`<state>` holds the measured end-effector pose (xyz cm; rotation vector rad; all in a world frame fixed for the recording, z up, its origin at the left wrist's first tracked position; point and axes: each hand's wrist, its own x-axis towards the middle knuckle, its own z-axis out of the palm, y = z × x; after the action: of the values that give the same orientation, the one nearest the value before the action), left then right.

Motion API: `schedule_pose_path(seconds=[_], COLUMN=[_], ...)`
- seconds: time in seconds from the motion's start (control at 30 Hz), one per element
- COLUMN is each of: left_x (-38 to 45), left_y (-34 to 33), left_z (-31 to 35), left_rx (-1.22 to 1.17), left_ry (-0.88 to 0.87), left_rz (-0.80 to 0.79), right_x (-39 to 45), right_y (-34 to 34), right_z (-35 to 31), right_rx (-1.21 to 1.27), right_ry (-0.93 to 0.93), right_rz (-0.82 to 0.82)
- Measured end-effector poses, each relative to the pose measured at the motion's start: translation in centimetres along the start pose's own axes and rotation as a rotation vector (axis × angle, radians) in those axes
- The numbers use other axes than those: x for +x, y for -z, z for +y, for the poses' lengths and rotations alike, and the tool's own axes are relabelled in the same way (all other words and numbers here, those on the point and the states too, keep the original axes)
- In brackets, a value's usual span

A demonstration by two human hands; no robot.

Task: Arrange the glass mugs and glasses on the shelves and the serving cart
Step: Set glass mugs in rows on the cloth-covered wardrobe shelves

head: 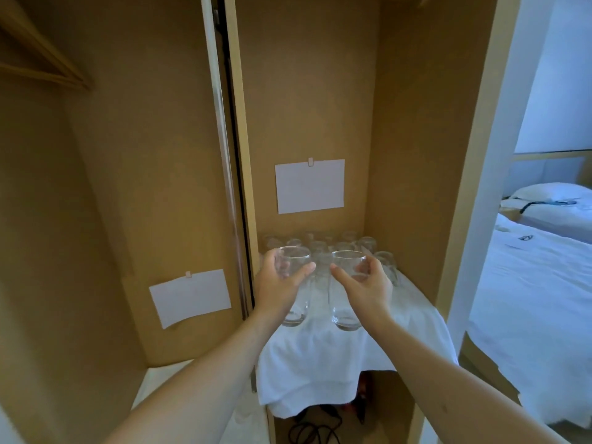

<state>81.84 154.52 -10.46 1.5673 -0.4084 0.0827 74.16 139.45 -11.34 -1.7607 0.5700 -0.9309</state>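
Two bare forearms show, with no sleeve on either up to the bottom edge of the picture. The left hand [278, 288] and the right hand [365, 288] wear no gloves. No ring, watch or band shows on the wrists or fingers [341, 277], as far as the soft focus lets one tell. A small dark mark shows on the right forearm near the lower edge.

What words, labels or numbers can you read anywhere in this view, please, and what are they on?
None can be read.
Sheet on the cabinet back wall: blank.
Sheet on the left compartment wall: blank.
Dark mark on the bed cover: too small and blurred to read.
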Motion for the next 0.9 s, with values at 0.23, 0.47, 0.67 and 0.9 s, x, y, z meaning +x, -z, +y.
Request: schedule_pose_path(seconds=[0.23, 0.47, 0.67, 0.9], left_x=[3.6, 7.5, 9.8, 11.8], left_y=[-2.1, -3.4, -4.4, -6.6], left_z=[-3.2, -7.2, -11.7, -15.3], left_rx=[0.041, 0.013, 0.042, 0.097], left_ry=[0.033, 0.088, 0.131, 0.197], left_rz=[-0.008, -0.059, -0.113, -0.118], right_x=[3.3, 6.7, 8.4, 11.0], right_y=[-1.6, -3.9, -5.6, -6.3], right_z=[1.9, 4.5, 7.0, 10.9], right_rx=[-0.047, -0.095, -0.177, -0.182], right_ry=[-0.016, -0.047, -0.059, -0.101], right_rz=[0.038, 0.03, 0.004, -0.026])
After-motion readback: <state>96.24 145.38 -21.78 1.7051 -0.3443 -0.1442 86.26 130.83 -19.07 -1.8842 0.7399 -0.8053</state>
